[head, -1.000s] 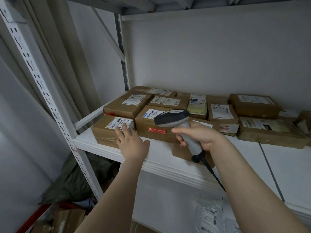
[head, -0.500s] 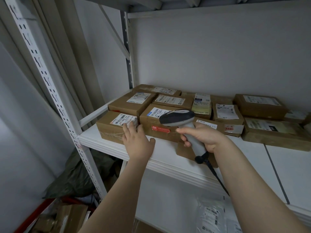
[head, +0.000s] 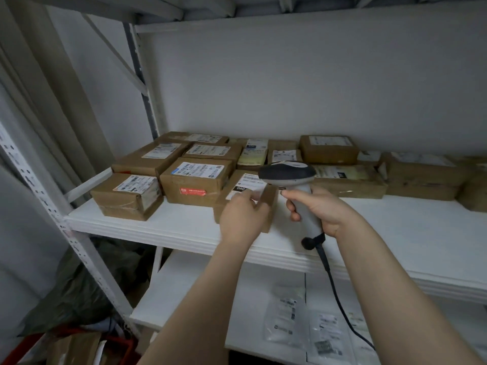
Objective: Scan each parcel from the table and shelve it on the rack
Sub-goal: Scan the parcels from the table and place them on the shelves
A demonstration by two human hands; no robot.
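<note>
A white rack shelf (head: 184,227) carries several brown cardboard parcels with white labels. My left hand (head: 243,218) rests on the front of a small brown parcel (head: 249,187) standing near the shelf's front edge, fingers curled on its label and top edge. My right hand (head: 320,210) grips a grey and white corded barcode scanner (head: 288,173), whose head hovers just above and to the right of that parcel. At the front left of the shelf sits another labelled parcel (head: 129,194), and beside it a box with a red sticker (head: 196,180).
A perforated white upright (head: 52,206) runs down the left side. The lower shelf (head: 184,291) holds clear plastic mailers (head: 287,320). A dark green bag (head: 71,293) and cardboard lie on the floor at left. More parcels (head: 421,175) line the back right.
My left hand left the front-left parcel and moved right onto the small parcel under the scanner. The view shifted right; the scanner stays in my right hand.
</note>
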